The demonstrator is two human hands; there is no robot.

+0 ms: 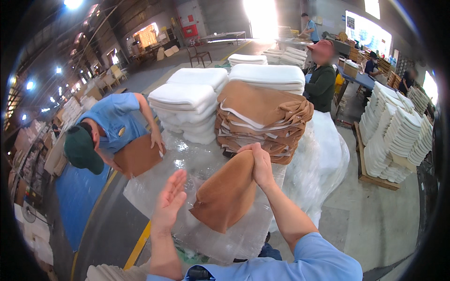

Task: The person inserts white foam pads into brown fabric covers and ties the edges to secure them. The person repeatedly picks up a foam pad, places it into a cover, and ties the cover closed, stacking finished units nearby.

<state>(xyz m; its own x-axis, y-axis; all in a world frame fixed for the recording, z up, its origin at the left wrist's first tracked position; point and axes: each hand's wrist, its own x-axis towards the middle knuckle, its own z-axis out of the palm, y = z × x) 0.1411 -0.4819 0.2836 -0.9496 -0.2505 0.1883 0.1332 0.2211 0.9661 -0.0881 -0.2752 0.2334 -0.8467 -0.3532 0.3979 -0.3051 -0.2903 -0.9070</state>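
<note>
My right hand (261,163) is closed on the upper corner of a brown fabric cover (227,192), which hangs tilted over the plastic-wrapped table (183,154). To its left, my left hand (171,199) is raised with its fingers stretched out, apart from the cover and holding nothing. Just beyond my right hand rises a tall, uneven stack of brown covers (262,107) with white edges showing between them. Behind and left of that stack, folded white padded pieces (183,96) are piled up.
At the left, a co-worker in a blue shirt (115,114) bends over another brown piece (140,157). Another person in dark green (321,84) stands behind the stacks. White stacks on a wooden pallet (382,180) stand at the right. A blue sheet (79,201) covers floor at the left.
</note>
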